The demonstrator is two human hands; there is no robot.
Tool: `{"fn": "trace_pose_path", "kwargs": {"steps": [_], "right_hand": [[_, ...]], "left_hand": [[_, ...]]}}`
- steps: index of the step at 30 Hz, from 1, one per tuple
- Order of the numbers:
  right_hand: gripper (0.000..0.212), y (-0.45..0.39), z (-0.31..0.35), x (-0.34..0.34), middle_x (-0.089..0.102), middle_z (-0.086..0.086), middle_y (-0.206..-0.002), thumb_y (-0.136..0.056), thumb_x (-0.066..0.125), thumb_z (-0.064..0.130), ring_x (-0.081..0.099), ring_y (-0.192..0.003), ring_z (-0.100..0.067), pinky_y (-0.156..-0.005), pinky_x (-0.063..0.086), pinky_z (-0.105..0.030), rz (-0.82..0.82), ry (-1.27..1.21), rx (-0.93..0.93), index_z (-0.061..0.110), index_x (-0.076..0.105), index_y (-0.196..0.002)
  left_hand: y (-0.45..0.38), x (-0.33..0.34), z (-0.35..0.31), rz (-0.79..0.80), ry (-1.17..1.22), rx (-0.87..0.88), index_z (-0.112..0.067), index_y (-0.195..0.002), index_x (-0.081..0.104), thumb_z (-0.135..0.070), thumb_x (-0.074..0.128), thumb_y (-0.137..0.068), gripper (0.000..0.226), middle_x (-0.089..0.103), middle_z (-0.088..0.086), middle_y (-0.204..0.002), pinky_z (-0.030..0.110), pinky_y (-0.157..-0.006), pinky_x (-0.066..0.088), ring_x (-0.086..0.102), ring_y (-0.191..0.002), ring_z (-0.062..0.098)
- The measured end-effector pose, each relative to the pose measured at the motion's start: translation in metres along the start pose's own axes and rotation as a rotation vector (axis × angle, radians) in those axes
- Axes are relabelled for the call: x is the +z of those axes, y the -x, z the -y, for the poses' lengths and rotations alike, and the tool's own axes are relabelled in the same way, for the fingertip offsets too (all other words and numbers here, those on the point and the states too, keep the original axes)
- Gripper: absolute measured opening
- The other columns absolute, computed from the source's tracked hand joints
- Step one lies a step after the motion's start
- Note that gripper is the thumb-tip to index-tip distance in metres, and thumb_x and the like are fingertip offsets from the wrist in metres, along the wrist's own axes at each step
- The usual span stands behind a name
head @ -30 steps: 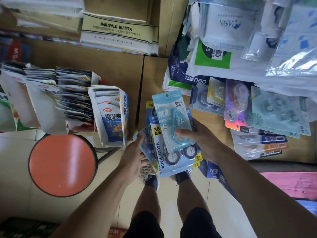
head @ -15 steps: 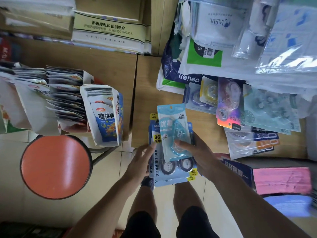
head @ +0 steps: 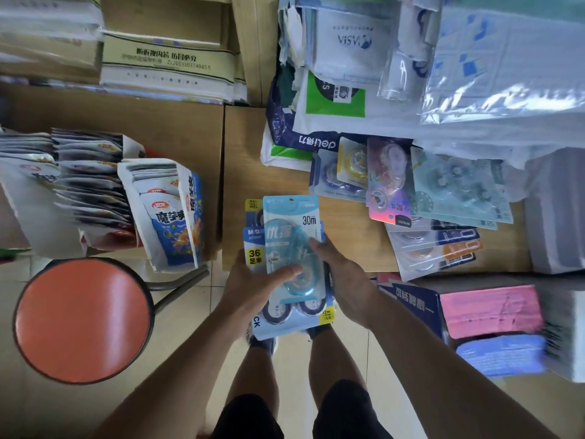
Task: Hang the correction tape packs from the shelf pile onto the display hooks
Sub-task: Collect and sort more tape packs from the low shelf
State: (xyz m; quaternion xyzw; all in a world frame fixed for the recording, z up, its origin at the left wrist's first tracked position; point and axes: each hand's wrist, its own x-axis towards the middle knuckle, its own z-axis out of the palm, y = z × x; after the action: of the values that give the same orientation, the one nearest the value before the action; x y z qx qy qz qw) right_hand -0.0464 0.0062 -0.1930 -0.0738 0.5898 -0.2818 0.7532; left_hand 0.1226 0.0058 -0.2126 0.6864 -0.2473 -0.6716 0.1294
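A stack of correction tape packs (head: 286, 236) sits between both hands at the front edge of the wooden shelf (head: 345, 229). The top pack is light blue and marked 30m; below it lies a blue value pack with a yellow 36 label. My left hand (head: 253, 283) grips the stack from the left, thumb across the top pack. My right hand (head: 343, 277) holds its right side. More correction tape packs (head: 408, 198) lie in a loose pile on the shelf to the right. No display hooks are visible.
A round orange stool (head: 82, 321) stands on the tiled floor at the left. Boxes of snack packets (head: 164, 210) fill the left shelf. Plastic-wrapped stationery (head: 474, 74) is heaped at the upper right. Pink and blue paper stacks (head: 493, 315) sit at the lower right.
The light blue pack came down onto the stack. My left hand closed over the stack, its thumb now on the top pack. The view shifted slightly.
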Motion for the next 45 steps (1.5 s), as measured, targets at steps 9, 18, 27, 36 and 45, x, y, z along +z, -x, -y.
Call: {"fn": "trace_pose_path", "kwargs": {"steps": [9,18,27,36,45], "right_hand": [[0.073,-0.031,0.056,-0.025,0.056,-0.007,-0.139,-0.084,0.067,0.067,0.060,-0.120,-0.026,-0.109,0.047,-0.043,-0.488,-0.806,-0.051,0.019,0.055,-0.139],[0.061,-0.041,0.066,-0.021,0.059,-0.008,-0.126,-0.078,0.079,0.058,0.060,-0.113,-0.024,-0.107,0.050,-0.042,-0.527,-0.901,-0.080,0.019,0.059,-0.121],[0.046,-0.043,0.060,-0.026,0.062,-0.011,-0.129,-0.084,0.081,0.040,0.064,-0.115,-0.024,-0.099,0.056,-0.041,-0.470,-0.891,-0.110,0.019,0.063,-0.120],[0.024,-0.013,0.015,-0.046,0.069,-0.008,-0.084,-0.085,0.081,0.025,0.066,-0.076,-0.009,-0.064,0.061,-0.021,-0.539,-0.702,-0.059,0.007,0.068,-0.095],[0.015,-0.039,0.044,-0.039,0.065,0.002,-0.089,-0.087,0.073,0.020,0.059,-0.078,-0.010,-0.068,0.043,-0.025,-0.596,-0.553,-0.005,0.020,0.068,-0.101]], "left_hand": [[-0.001,-0.008,-0.010,-0.103,0.126,0.049,-0.027,-0.102,0.074,-0.022,0.088,-0.076,0.030,0.082,-0.011,-0.094,0.032,-0.080,0.060,0.079,-0.088,0.009],[0.007,-0.016,-0.024,-0.039,0.118,0.145,-0.030,-0.099,0.067,-0.016,0.079,-0.085,0.023,0.077,-0.027,-0.076,0.017,-0.064,0.050,0.072,-0.069,-0.011],[0.018,-0.020,-0.039,0.004,0.186,0.156,-0.029,-0.099,0.063,-0.020,0.079,-0.082,0.025,0.077,-0.027,-0.075,0.023,-0.069,0.047,0.072,-0.068,-0.011],[0.019,-0.037,-0.031,-0.051,0.164,0.106,-0.049,-0.108,0.066,-0.046,0.090,-0.061,0.053,0.079,-0.012,-0.111,0.051,-0.103,0.053,0.073,-0.110,0.017],[0.014,-0.039,-0.034,-0.034,0.113,0.152,-0.048,-0.121,0.059,-0.036,0.088,-0.074,0.056,0.075,-0.011,-0.117,0.046,-0.103,0.054,0.071,-0.111,0.012]]}}
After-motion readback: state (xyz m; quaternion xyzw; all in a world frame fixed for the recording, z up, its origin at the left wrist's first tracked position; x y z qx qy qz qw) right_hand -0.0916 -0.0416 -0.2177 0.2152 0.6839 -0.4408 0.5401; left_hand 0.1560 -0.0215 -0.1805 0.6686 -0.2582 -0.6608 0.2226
